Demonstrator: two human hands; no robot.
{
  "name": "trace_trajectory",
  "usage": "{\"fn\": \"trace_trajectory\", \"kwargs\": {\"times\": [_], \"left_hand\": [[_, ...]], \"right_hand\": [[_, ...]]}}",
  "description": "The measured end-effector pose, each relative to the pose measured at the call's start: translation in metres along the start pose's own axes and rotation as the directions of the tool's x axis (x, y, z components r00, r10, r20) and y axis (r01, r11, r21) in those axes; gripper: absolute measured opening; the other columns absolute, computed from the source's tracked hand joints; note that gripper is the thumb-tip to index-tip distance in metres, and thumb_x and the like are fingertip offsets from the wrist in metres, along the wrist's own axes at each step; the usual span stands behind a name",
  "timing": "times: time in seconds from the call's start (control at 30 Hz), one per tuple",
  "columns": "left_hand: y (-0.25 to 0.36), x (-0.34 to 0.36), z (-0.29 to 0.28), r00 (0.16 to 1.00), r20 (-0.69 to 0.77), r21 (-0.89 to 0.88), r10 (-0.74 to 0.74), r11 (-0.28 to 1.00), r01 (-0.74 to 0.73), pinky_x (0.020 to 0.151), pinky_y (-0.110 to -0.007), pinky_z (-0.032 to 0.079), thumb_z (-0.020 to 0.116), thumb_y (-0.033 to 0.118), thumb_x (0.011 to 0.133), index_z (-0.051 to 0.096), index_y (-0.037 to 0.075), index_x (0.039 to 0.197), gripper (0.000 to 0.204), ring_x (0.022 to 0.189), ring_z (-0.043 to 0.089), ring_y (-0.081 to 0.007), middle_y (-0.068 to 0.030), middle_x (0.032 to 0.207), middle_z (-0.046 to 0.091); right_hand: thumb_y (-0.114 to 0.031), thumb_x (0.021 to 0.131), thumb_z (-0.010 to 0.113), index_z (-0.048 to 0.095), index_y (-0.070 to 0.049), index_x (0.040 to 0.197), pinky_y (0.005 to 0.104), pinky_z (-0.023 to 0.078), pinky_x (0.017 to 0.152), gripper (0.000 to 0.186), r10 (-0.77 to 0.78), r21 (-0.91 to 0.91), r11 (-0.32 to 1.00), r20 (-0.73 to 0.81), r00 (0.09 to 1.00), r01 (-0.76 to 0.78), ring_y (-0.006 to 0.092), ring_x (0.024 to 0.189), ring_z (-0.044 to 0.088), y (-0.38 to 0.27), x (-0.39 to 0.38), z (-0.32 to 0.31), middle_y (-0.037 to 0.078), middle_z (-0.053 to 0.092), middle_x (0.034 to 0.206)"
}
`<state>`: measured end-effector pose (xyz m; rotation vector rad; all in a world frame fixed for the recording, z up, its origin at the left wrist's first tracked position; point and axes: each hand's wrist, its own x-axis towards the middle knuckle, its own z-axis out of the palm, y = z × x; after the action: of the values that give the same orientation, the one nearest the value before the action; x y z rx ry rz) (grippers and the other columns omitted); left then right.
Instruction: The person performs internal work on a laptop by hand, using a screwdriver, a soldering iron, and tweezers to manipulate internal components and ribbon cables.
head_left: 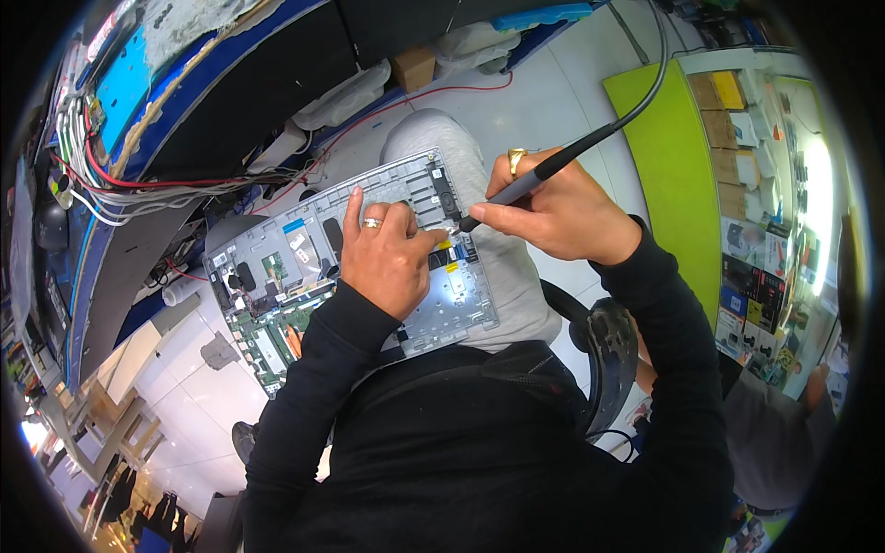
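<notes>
An opened laptop base [392, 207] lies tilted across my lap, its inner side facing up. A green circuit board [241, 343] shows at its lower left, and a black speaker strip [443, 189] near the upper right edge. My right hand [567, 212] is closed pen-like around the black handle of a corded soldering iron [525, 187]. The iron's tip end is down at the right side of the base, beside yellow tape [451, 267]. My left hand [387, 258] lies on the base, palm down, fingers apart, one finger reaching toward the tip; its thumb is mostly hidden.
The iron's cable [656, 83] runs up past a lime-green panel [659, 175]. Bundled wires [175, 192] and a dark blue-edged bench [230, 101] are at left. Shelves with boxes [737, 170] stand right. A black chair [608, 359] and another person's arm [645, 373] are at lower right.
</notes>
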<state>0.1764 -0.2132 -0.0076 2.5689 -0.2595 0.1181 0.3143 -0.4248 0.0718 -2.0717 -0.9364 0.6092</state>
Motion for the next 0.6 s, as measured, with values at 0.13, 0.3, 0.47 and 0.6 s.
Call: {"fn": "trace_trajectory", "kwargs": {"times": [0.13,0.3,0.47,0.6], "left_hand": [[0.0000,0.0007,-0.0010,1.000,0.010,0.005,-0.001,1.000,0.001,0.123,-0.064,0.032,0.074,0.002,0.080,0.088,0.023,0.100,0.032,0.096,0.061,-0.0244,-0.0023,0.089,0.053],[-0.0001,0.0000,-0.0002,1.000,0.006,0.008,-0.002,1.000,0.002,0.123,-0.063,0.032,0.074,0.001,0.080,0.087,0.023,0.100,0.032,0.096,0.061,-0.0251,-0.0028,0.089,0.054],[0.0008,-0.0010,0.0000,1.000,0.010,0.015,-0.003,1.000,0.003,0.123,-0.064,0.032,0.073,0.000,0.080,0.087,0.023,0.100,0.033,0.098,0.061,-0.0259,-0.0035,0.091,0.055],[0.0015,-0.0007,-0.0014,1.000,0.013,0.017,-0.003,1.000,0.003,0.123,-0.064,0.032,0.073,-0.001,0.079,0.087,0.022,0.101,0.034,0.098,0.061,-0.0262,-0.0039,0.091,0.055]], "right_hand": [[-0.025,0.093,0.081,0.064,0.003,0.082,0.0422,0.044,0.059,0.035,0.106,0.063,0.992,-0.018,0.994,-0.105,0.0339,0.059,0.057,0.0027,-0.0005,0.0020,0.018,0.058,0.067],[-0.027,0.093,0.081,0.064,0.003,0.080,0.0419,0.044,0.061,0.036,0.121,0.049,0.992,-0.044,0.992,-0.119,0.0327,0.060,0.057,-0.0013,0.0013,0.0022,0.017,0.058,0.067],[-0.028,0.094,0.081,0.065,0.002,0.081,0.0412,0.045,0.061,0.036,0.139,0.051,0.989,-0.057,0.989,-0.136,0.0316,0.060,0.058,0.0018,0.0012,0.0038,0.016,0.060,0.067],[-0.028,0.095,0.080,0.065,0.001,0.080,0.0409,0.046,0.062,0.036,0.172,0.074,0.983,-0.055,0.984,-0.168,0.0304,0.059,0.058,0.0022,0.0010,0.0049,0.015,0.060,0.065]]}}
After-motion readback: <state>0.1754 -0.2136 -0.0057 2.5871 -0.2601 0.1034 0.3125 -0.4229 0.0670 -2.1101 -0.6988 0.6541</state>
